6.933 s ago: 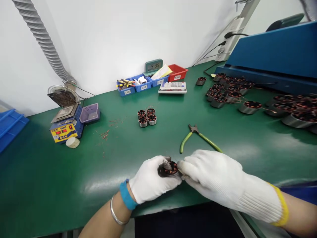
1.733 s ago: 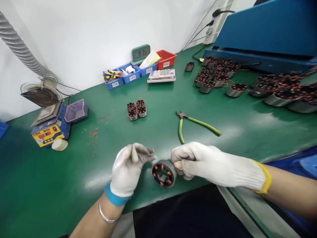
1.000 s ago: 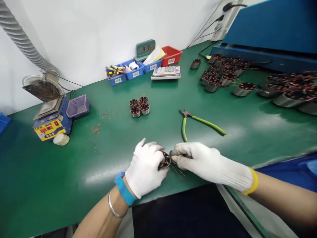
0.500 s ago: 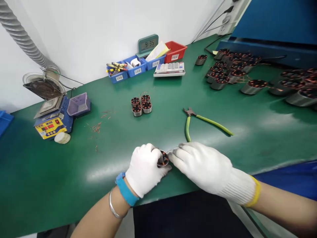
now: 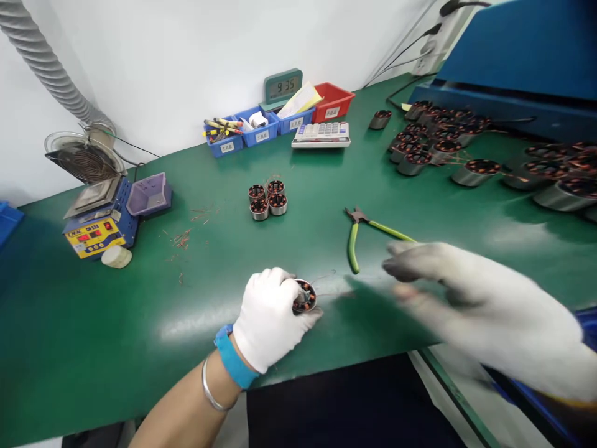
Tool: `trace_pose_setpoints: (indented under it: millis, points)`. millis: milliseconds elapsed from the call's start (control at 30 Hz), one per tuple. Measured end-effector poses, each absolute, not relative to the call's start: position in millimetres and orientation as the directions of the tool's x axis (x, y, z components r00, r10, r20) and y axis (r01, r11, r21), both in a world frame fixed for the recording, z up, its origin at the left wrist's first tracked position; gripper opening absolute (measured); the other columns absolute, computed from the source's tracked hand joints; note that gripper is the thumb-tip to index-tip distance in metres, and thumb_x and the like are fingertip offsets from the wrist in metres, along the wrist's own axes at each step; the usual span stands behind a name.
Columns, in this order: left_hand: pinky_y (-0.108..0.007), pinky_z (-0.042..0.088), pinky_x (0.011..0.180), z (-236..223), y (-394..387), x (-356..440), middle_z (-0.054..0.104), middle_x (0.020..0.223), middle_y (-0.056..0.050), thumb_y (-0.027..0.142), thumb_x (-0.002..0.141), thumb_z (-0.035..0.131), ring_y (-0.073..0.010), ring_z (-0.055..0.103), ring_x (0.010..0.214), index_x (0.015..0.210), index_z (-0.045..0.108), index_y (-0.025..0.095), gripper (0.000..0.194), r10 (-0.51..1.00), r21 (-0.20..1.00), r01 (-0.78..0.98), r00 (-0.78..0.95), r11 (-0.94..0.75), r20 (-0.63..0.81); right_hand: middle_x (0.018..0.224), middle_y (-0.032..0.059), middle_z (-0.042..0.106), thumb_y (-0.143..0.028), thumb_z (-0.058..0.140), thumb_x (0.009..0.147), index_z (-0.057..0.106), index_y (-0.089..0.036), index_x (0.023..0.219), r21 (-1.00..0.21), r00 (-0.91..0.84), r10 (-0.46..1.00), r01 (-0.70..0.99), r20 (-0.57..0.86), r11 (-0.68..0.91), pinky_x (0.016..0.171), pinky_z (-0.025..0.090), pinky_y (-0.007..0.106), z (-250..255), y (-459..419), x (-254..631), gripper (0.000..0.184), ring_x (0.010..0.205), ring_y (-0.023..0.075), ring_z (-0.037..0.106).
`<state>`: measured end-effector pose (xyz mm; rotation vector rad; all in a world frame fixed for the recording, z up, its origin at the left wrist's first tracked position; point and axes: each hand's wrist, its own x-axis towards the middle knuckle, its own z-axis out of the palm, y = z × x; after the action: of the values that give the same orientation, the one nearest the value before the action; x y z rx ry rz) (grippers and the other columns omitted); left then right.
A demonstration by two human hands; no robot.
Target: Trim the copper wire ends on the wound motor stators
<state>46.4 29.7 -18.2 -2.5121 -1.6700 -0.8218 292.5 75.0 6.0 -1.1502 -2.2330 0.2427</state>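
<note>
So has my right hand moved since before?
Yes, the right hand moved rightward: its fingertips went from left to right of the wire cutters' left handle.

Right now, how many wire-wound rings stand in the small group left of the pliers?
4, in two rows: back left ring, back right ring, front left ring, front right ring. None seems hidden. The left hand holds another ring.

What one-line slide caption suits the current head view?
Left hand grips a wound ring; blurred right hand nears green-handled cutters.

teal clock (image 5: pixel 283 85), white calculator (image 5: pixel 321 135), red bin (image 5: pixel 333 102), grey hose (image 5: pixel 51 62)
</note>
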Motion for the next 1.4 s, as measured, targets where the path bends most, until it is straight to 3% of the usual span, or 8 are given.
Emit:
trace_pose_setpoints:
  millis: [100, 233, 433, 733, 900, 1033, 1100, 1400]
  points:
    - [-0.036, 0.044, 0.067, -18, 30, 46, 0.068, 0.085, -0.002, 0.037, 0.075, 0.085, -0.0216, 0.061, 0.077, 0.079, 0.058, 0.022, 0.031, 0.851, 0.268, 0.856, 0.307, -0.442, 0.426, 0.090, 0.0091, 0.076, -0.014, 0.054, 0.091, 0.074, -0.021, 0.095, 0.150, -0.795, 0.400, 0.512, 0.456, 0.846, 0.106, 0.044, 0.056, 7, 71, 269, 0.022, 0.073, 0.0234, 0.066]
    - [-0.036, 0.045, 0.069, -14, 30, 43, 0.068, 0.087, -0.002, 0.036, 0.076, 0.084, -0.0211, 0.061, 0.078, 0.075, 0.056, 0.022, 0.031, 0.873, 0.275, 0.862, 0.314, -0.427, 0.373, 0.059, 0.0029, 0.063, -0.001, 0.051, 0.085, 0.069, -0.022, 0.068, 0.363, -0.825, 0.469, 0.562, 0.315, 0.744, 0.096, 0.051, 0.046, 0, 88, 274, 0.033, 0.057, 0.0192, 0.057]
    - [-0.036, 0.047, 0.072, -16, 29, 45, 0.070, 0.093, -0.004, 0.038, 0.076, 0.082, -0.0222, 0.062, 0.081, 0.078, 0.058, 0.021, 0.029, 0.877, 0.281, 0.839, 0.393, -0.465, 0.278, 0.109, 0.0129, 0.076, -0.025, 0.064, 0.089, 0.074, -0.018, 0.102, 0.170, -0.787, 0.455, 0.559, 0.417, 0.812, 0.107, 0.041, 0.061, -5, 91, 273, 0.018, 0.094, 0.0285, 0.068]
    - [-0.041, 0.053, 0.080, -9, 40, 33, 0.073, 0.105, -0.006, 0.025, 0.080, 0.074, -0.0254, 0.068, 0.090, 0.082, 0.060, 0.021, 0.015, 0.866, 0.369, 0.790, 0.492, -0.489, 0.095, 0.092, 0.0117, 0.077, -0.007, 0.048, 0.093, 0.074, -0.017, 0.092, 0.177, -0.793, 0.464, 0.561, 0.394, 0.809, 0.096, 0.055, 0.054, -23, 100, 314, 0.028, 0.078, 0.0252, 0.071]
    - [-0.047, 0.046, 0.109, 10, 41, 18, 0.058, 0.142, -0.014, 0.007, 0.072, 0.058, -0.0298, 0.055, 0.133, 0.110, 0.062, 0.021, 0.040, 0.867, 0.528, 0.693, 0.329, -0.491, 0.375, 0.107, 0.0124, 0.077, -0.028, 0.050, 0.100, 0.071, -0.018, 0.108, -0.109, -0.675, 0.507, 0.541, 0.536, 0.834, 0.082, 0.061, 0.041, -9, 89, 299, 0.025, 0.098, 0.0265, 0.072]
    - [-0.032, 0.056, 0.071, 27, 34, 20, 0.071, 0.082, -0.004, 0.024, 0.082, 0.057, -0.0191, 0.068, 0.076, 0.081, 0.062, 0.022, 0.005, 0.950, 0.696, 0.695, -0.061, -0.181, 0.307, 0.105, 0.0112, 0.077, -0.027, 0.055, 0.093, 0.072, -0.018, 0.109, -0.214, -0.664, 0.600, 0.572, 0.445, 0.792, 0.071, 0.060, 0.039, -18, 60, 259, 0.025, 0.085, 0.0262, 0.073]
    - [-0.029, 0.046, 0.053, 27, 28, 29, 0.061, 0.061, 0.002, 0.041, 0.076, 0.071, -0.0168, 0.059, 0.056, 0.066, 0.056, 0.024, 0.025, 0.995, 0.605, 0.795, -0.025, -0.036, 0.093, 0.103, 0.0092, 0.077, -0.022, 0.054, 0.092, 0.072, -0.020, 0.107, -0.305, -0.693, 0.599, 0.515, 0.403, 0.801, 0.072, 0.059, 0.035, -24, 45, 253, 0.024, 0.083, 0.0235, 0.073]
    - [-0.032, 0.049, 0.063, 18, 27, 62, 0.068, 0.082, -0.003, 0.048, 0.066, 0.083, -0.0245, 0.068, 0.074, 0.085, 0.058, 0.023, 0.040, 0.992, 0.451, 0.887, -0.121, 0.102, 0.015, 0.110, 0.0058, 0.076, -0.046, 0.053, 0.096, 0.070, -0.024, 0.110, -0.478, -0.404, 0.890, 0.752, 0.210, 0.454, 0.065, 0.051, 0.032, -13, 71, 246, 0.031, 0.089, 0.0245, 0.073]
